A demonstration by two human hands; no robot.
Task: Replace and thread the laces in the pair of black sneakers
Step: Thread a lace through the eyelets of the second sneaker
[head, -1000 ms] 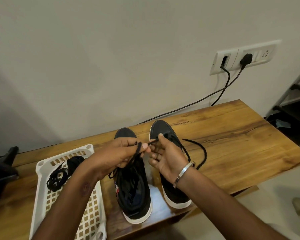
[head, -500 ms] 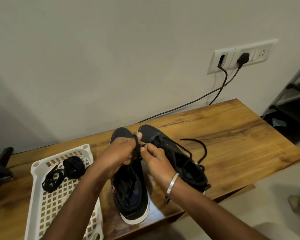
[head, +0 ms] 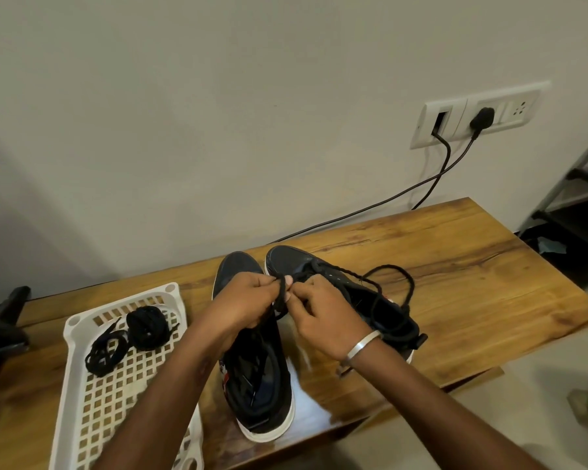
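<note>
My left hand (head: 243, 301) and my right hand (head: 323, 308) meet above the two black sneakers on the bench (head: 472, 283), whose top is glossy wood with a warm, streaky grain. Both hands have their fingers curled, and between thumb and fingertips they pinch the same black lace (head: 280, 298), a round, braided cord that hangs down from the grip in a short fold. The left sneaker (head: 258, 385) stands flat with its rounded toe pointing to the far wall; its upper looks like matte dark fabric, its sole is a smooth white rubber band, and loose lace lies slack inside its opening. The right sneaker (head: 347, 293) lies tipped onto its side just beside it, the toes nearly touching, with its dark inside turned up toward me. From its eyelets the twisted cord runs in a wide loop (head: 404, 286) out over the wood to the right and back to the heel. A plain metal bangle (head: 362, 346) sits on my right wrist. At the left, on the bench, stands a white plastic basket (head: 78, 385) with a square lattice floor and rounded corners; in its far end lie a tight coil of black lace (head: 148, 327) and, touching it, a looser tangle (head: 104, 351). On the far wall a white switch plate (head: 476, 113) carries a black plug, and two thin black cables (head: 387, 200) trail down behind the bench.
</note>
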